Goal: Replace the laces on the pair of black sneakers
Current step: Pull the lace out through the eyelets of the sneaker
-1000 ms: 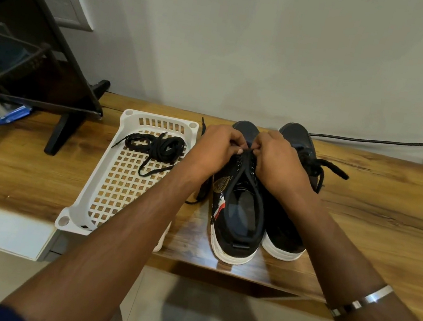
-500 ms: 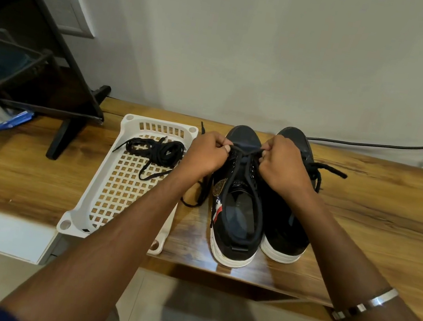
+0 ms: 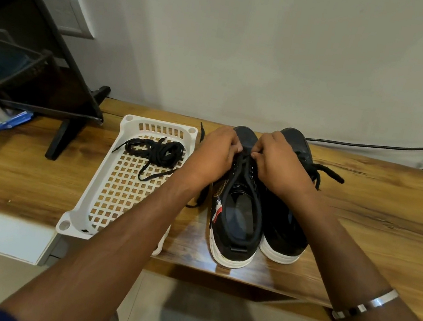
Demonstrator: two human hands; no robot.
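While both hands' grip pinches its lace (image 3: pixel 244 157), the left sneaker (image 3: pixel 237 215) points toe-first toward the wall.

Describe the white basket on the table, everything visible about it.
The white basket looks like moulded plastic: a shallow rectangular tray with a square-grid floor, slotted end wall and round holes at its corners. It rests on the wooden table, left of the sneakers, its near end jutting past the table edge. A loose bundle of black laces lies at its far end. The left forearm crosses above its near right corner.
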